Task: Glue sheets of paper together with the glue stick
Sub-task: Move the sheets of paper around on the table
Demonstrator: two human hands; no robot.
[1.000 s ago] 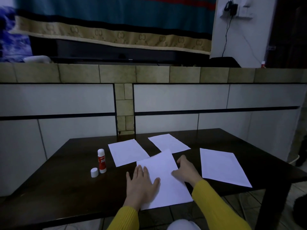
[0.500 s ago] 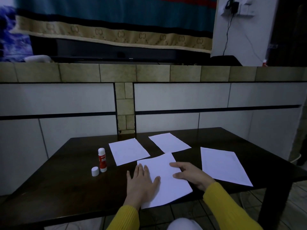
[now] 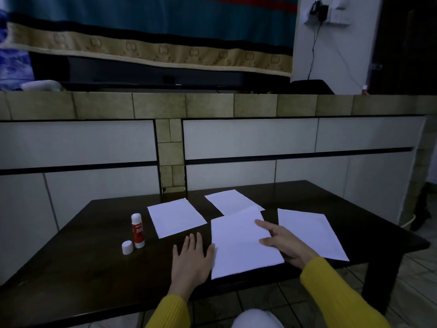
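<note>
Several white paper sheets lie on a dark wooden table [image 3: 71,268]. The nearest sheet [image 3: 238,247] is in front of me, its far corner overlapping a far sheet [image 3: 229,200]. My right hand [image 3: 283,242] holds the near sheet's right edge, thumb on top and fingers under it. My left hand [image 3: 191,259] rests flat on the table, fingers apart, its thumb touching the sheet's left edge. Another sheet [image 3: 176,216] lies to the left and one [image 3: 312,233] to the right. A red and white glue stick [image 3: 137,230] stands uncapped at the left, its white cap [image 3: 127,247] beside it.
A tiled low wall [image 3: 212,138] runs right behind the table's far edge. The table's near edge is at my lap, and its right end drops to a tiled floor [image 3: 416,292].
My right hand slid the near sheet to the right and turned it. The sheet came out from under my left hand, which stayed flat on the table.
</note>
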